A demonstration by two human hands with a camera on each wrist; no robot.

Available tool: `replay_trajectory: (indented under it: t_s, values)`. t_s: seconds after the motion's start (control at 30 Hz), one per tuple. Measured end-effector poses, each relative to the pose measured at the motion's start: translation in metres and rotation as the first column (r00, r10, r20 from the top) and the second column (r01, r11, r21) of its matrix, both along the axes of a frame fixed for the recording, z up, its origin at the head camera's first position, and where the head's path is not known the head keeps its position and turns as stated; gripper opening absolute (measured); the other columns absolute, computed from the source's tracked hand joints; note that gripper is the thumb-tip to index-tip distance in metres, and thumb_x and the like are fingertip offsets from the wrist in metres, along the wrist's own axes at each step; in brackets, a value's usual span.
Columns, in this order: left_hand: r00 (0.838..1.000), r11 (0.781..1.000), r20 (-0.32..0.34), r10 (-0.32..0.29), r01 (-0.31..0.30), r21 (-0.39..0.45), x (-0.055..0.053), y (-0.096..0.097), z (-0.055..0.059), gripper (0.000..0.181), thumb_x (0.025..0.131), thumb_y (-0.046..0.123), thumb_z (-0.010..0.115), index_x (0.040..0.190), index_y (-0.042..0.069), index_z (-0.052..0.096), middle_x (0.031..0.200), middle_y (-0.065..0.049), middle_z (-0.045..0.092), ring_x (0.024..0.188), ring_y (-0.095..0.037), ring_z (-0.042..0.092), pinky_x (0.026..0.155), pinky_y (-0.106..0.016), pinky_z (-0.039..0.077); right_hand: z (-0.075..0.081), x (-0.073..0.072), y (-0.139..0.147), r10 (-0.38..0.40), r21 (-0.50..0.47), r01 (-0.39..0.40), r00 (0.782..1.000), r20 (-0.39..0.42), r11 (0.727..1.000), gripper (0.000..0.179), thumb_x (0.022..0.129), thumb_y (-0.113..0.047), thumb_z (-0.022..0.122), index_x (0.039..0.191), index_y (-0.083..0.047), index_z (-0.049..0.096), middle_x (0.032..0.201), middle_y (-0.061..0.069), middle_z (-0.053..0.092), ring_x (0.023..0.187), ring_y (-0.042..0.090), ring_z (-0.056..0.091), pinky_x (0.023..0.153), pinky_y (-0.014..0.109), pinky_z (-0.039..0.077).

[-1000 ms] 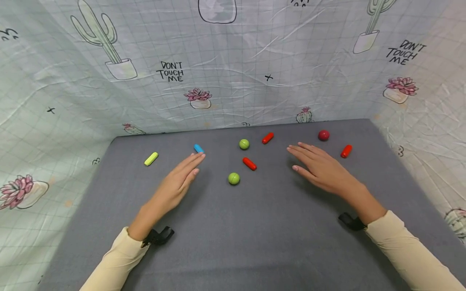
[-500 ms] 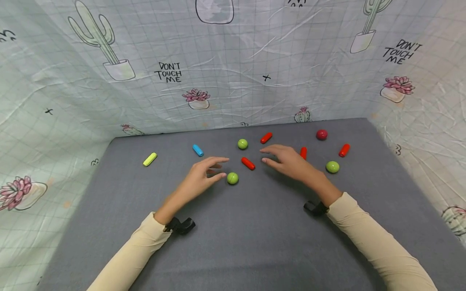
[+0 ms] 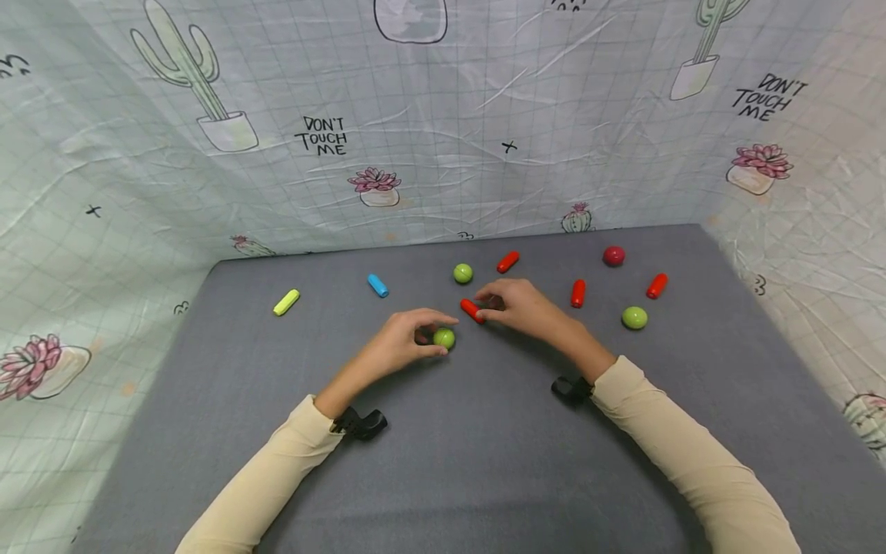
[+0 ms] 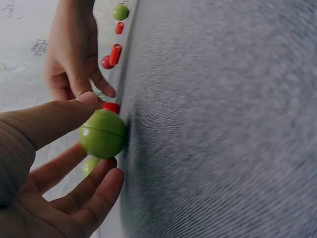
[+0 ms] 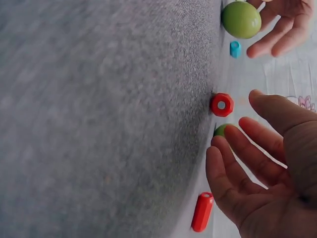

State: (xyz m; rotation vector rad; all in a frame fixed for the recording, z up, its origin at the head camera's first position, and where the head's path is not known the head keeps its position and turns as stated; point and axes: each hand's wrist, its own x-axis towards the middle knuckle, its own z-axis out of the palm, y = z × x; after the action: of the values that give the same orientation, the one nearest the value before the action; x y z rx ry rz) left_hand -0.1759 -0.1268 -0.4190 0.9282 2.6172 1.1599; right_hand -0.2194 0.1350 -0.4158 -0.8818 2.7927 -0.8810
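Note:
My left hand is around a glossy green ball on the table, with thumb and fingers spread on either side. A seam runs round the ball in the left wrist view, where the thumb tip sits right at its upper side. My right hand reaches over a short red eight-sided stick, fingers loosely bent above and beyond it, thumb at its near end. In the right wrist view the red stick shows end-on, with a gap between it and the fingertips.
Behind lie another green ball and a red stick. To the right are two more red sticks, a dark red ball and a green ball. Blue and yellow-green sticks lie left. Printed cloth surrounds the grey table.
Both hands have moved inward, the left rightward to the near green ball and the right leftward to the middle red stick. A red stick and green ball on the right came into sight.

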Motion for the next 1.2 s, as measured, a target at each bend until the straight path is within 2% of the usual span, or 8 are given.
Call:
replay_trajectory:
  t_s: [0.17,0.27,0.43,0.53,0.63,0.8,1.0,1.2]
  values:
    - [0.999,1.0,-0.043,-0.021,0.02,-0.01,-0.001,0.004,-0.005,0.036,0.081,0.006,0.086,0.116,0.007,0.076,0.122,-0.009,0.071,0.105,-0.02,0.067,0.08,-0.028,0.058,-0.003,-0.004,-0.008,-0.008,0.03,0.007,1.0,0.017,1.0,0.039,0.091,-0.028,0.079,0.122,-0.006,0.072,0.109,0.007,0.073,0.095,0.018,0.068,0.083,0.036,0.057]
    - [0.999,0.999,-0.051,0.015,-0.016,-0.029,-0.001,0.006,-0.005,0.029,0.08,0.005,0.087,0.108,0.008,0.077,0.115,-0.008,0.072,0.099,-0.019,0.067,0.078,-0.026,0.058,-0.004,-0.007,-0.012,-0.012,0.05,0.012,1.0,0.014,0.999,0.04,0.089,-0.029,0.081,0.12,-0.005,0.072,0.102,0.006,0.073,0.09,0.017,0.066,0.08,0.035,0.056]
    - [0.997,0.996,-0.023,0.08,-0.081,-0.026,-0.003,0.008,-0.003,0.027,0.08,0.003,0.087,0.102,0.009,0.073,0.101,-0.006,0.072,0.092,-0.018,0.07,0.076,-0.027,0.059,-0.003,-0.011,-0.018,-0.037,0.078,0.036,0.999,0.006,0.996,0.038,0.087,-0.027,0.083,0.116,-0.004,0.074,0.097,0.005,0.073,0.088,0.017,0.067,0.079,0.035,0.056]
    - [0.995,0.995,-0.003,0.098,-0.098,0.0,-0.003,0.008,-0.002,0.028,0.08,0.002,0.086,0.102,0.008,0.071,0.101,-0.007,0.072,0.095,-0.021,0.073,0.078,-0.029,0.06,-0.002,-0.012,-0.02,-0.049,0.09,0.047,0.999,0.012,0.995,0.032,0.088,-0.024,0.083,0.113,-0.005,0.075,0.096,0.006,0.074,0.088,0.018,0.067,0.079,0.035,0.056]
    - [0.994,0.994,-0.001,0.105,-0.105,0.011,-0.003,0.005,-0.002,0.03,0.081,0.001,0.085,0.108,0.005,0.072,0.107,-0.009,0.073,0.099,-0.024,0.073,0.082,-0.031,0.06,-0.003,-0.012,-0.02,-0.056,0.095,0.054,0.998,0.016,0.994,0.027,0.089,-0.019,0.082,0.111,-0.006,0.075,0.096,0.006,0.074,0.087,0.018,0.067,0.079,0.036,0.055]
    - [0.992,0.992,-0.002,0.125,-0.125,0.022,-0.003,0.002,-0.004,0.033,0.082,0.001,0.084,0.114,0.003,0.074,0.115,-0.012,0.071,0.104,-0.026,0.071,0.087,-0.033,0.059,-0.004,-0.009,-0.017,-0.039,0.083,0.042,0.999,-0.028,0.996,0.023,0.088,-0.014,0.081,0.108,-0.006,0.076,0.097,0.006,0.074,0.086,0.018,0.067,0.079,0.036,0.056]
    - [0.981,0.976,0.045,0.189,-0.193,0.097,-0.004,0.001,-0.004,0.03,0.083,0.003,0.085,0.111,0.006,0.073,0.114,-0.011,0.07,0.103,-0.028,0.072,0.084,-0.031,0.06,-0.003,-0.003,-0.011,-0.024,0.046,0.028,0.996,-0.085,0.999,0.021,0.087,-0.012,0.08,0.108,-0.009,0.076,0.097,0.005,0.072,0.085,0.017,0.065,0.077,0.035,0.056]
    - [0.978,0.963,0.038,0.203,-0.207,0.174,-0.009,0.002,-0.001,0.033,0.085,0.005,0.082,0.116,0.001,0.074,0.114,-0.013,0.072,0.101,-0.026,0.072,0.083,-0.025,0.059,0.005,0.005,-0.008,-0.012,0.002,0.012,0.993,-0.117,1.0,0.02,0.087,-0.011,0.08,0.106,-0.012,0.077,0.093,0.003,0.07,0.082,0.02,0.065,0.071,0.033,0.054]
